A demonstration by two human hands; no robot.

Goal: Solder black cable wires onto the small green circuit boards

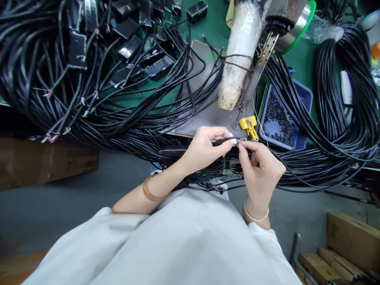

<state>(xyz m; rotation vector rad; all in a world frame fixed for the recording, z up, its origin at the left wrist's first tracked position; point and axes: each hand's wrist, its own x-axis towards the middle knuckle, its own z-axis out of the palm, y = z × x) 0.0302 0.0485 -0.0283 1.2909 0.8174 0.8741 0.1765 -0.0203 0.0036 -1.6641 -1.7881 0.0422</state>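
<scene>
A loose, pale grey-white cloth garment [196, 237] has 2 sleeves [126, 223]; 1 broad amber-brown bangle [145, 190] circles the left forearm [166, 181], 1 slim silvery bangle [254, 219] the right wrist [257, 206].

Left hand [204, 149]: pinching black cables [221, 141]. Right hand [261, 168]: thumb and forefinger together, just beside the left's — any item between them too small to tell. Beyond: soldering iron [257, 77], tip down; yellow clip [248, 123]; violet bin [305, 94] of short black pieces [277, 114]; coiled black cable [325, 79] — at right.
</scene>
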